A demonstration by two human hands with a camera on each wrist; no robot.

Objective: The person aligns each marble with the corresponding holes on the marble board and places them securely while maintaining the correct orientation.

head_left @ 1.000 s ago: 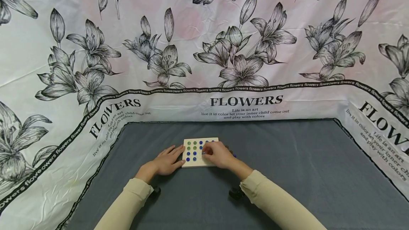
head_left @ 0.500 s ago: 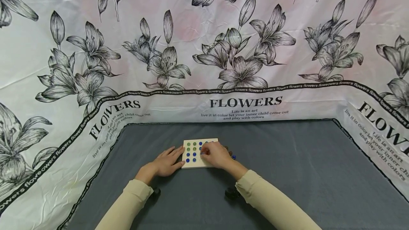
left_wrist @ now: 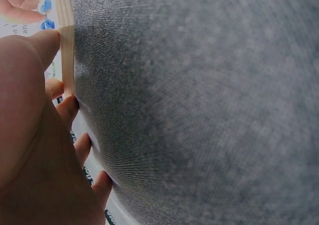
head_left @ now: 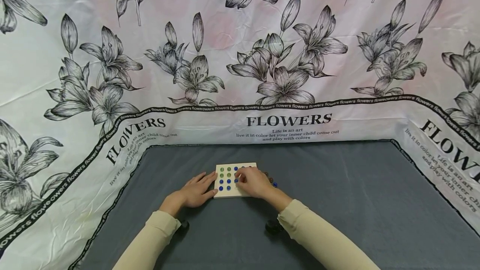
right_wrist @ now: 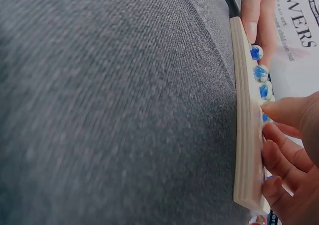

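Note:
A pale wooden board (head_left: 234,193) with rows of marbles lies flat on the grey cloth. Green marbles (head_left: 222,169) sit at its far left, blue marbles (head_left: 221,188) nearer and toward the middle. My left hand (head_left: 195,191) rests at the board's left side, fingers spread, with the thumb on its edge in the left wrist view. Over the right half, my right hand (head_left: 255,181) pinches a blue marble (right_wrist: 265,117) between thumb and forefinger, right at the board's surface. Its other fingers curl low over the board. The hand hides several places on the board's right.
Loose marbles, a blue one (head_left: 275,184) among them, lie just right of the board, partly behind the right hand. A dark device (head_left: 273,227) shows below the right wrist. White flower-printed fabric (head_left: 202,130) rises behind the grey cloth (head_left: 337,186).
My right hand has shifted slightly left and down, and the blue marble at its fingertips now shows at the board's surface. The left hand stays in place.

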